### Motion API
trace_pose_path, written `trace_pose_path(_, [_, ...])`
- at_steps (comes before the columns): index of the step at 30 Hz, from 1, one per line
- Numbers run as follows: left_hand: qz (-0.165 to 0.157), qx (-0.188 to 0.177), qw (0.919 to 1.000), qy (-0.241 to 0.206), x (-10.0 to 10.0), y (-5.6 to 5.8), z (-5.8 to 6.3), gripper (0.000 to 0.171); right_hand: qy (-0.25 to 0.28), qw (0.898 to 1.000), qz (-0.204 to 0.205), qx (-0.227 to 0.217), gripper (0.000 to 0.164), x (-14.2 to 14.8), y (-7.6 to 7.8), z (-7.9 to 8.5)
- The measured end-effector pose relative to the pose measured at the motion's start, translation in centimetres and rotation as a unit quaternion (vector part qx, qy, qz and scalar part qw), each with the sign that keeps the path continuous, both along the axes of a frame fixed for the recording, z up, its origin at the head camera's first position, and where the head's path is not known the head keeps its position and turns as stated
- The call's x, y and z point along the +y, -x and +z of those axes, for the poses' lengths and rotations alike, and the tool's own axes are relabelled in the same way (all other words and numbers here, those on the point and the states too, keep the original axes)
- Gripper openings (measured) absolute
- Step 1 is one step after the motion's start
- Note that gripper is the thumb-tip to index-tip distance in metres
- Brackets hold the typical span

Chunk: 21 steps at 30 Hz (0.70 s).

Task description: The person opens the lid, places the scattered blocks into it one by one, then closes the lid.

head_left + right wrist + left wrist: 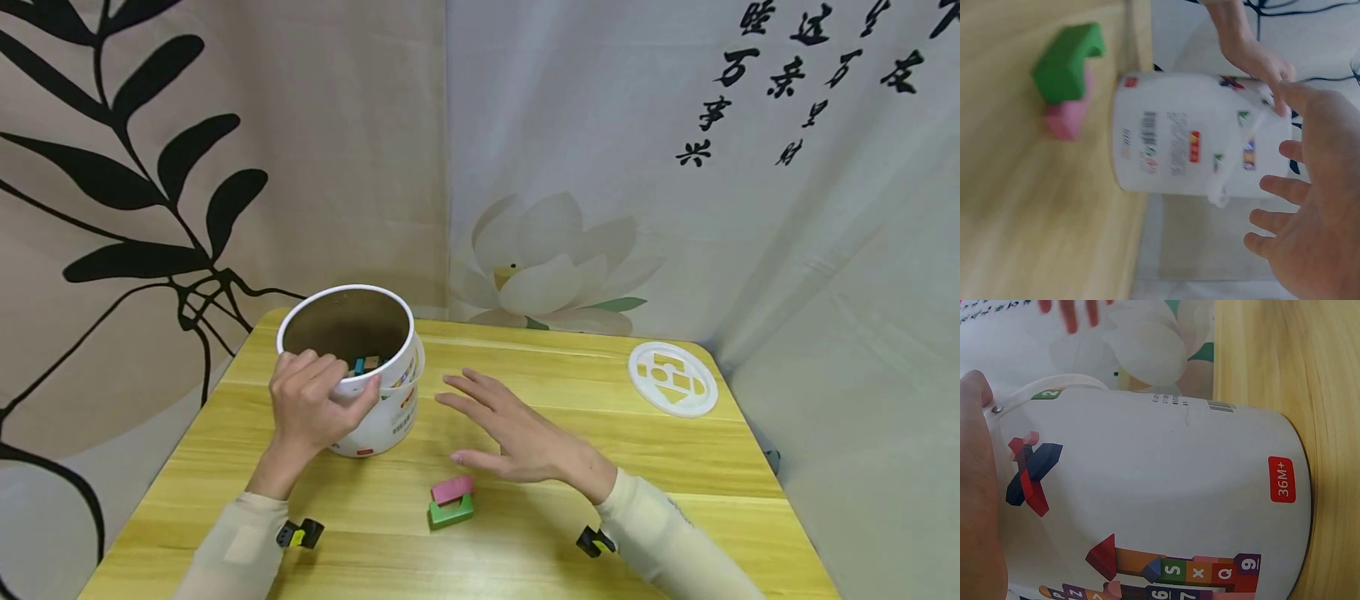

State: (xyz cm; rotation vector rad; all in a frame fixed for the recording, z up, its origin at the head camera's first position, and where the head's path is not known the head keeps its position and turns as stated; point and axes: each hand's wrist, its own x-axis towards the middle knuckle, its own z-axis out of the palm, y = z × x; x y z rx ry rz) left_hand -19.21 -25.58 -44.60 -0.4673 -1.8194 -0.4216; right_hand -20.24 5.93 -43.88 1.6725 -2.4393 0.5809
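Note:
My left hand [315, 400] grips the near rim of a white bucket [382, 421], its fingers curled over the edge and the thumb outside. Some blocks [367, 364], blue and wood-coloured among them, show low inside the bucket; the rest of the inside is hidden. To the right of the bucket, my right hand [517, 433] hovers above the table with its fingers spread, holding nothing. A pink block [452, 490] and a green block [451, 512] with a notch lie together on the table, nearer to me than the bucket. Printed blocks and "36M+" mark the bucket's side in the left wrist view.
A round white lid [672, 379] with shaped cut-outs lies at the table's back right. The wooden table [600, 392] ends at a printed curtain [570, 167] behind it. The bucket's white handle [420, 358] hangs on its right side.

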Motion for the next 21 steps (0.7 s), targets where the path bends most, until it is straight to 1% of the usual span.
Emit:
trace_pose_path(4, [-0.002,0.002,1.0,0.0,0.0,0.0,0.0,0.046,-0.038,0.999,0.002,0.0,0.075,-0.2,-1.4,-1.7])
trace_pose_path(7, [-0.003,0.002,1.0,0.002,0.0,0.0,0.0,0.046,-0.069,0.997,0.012,0.017,0.076,-0.5,-2.2,-3.1])
trace_pose_path(11, [-0.001,0.002,1.0,0.003,0.0,0.0,0.0,0.046,-0.093,0.994,0.034,0.041,0.074,-0.9,-3.0,-4.7])
trace_pose_path(17, [-0.001,0.006,1.0,0.001,-0.1,0.0,0.0,0.045,-0.119,0.99,0.051,0.063,0.069,-1.5,-4.0,-6.5])
trace_pose_path(21, [-0.003,0.008,1.0,0.0,0.0,0.0,0.0,0.045,-0.132,0.987,0.054,0.078,0.065,-1.7,-4.6,-7.2])
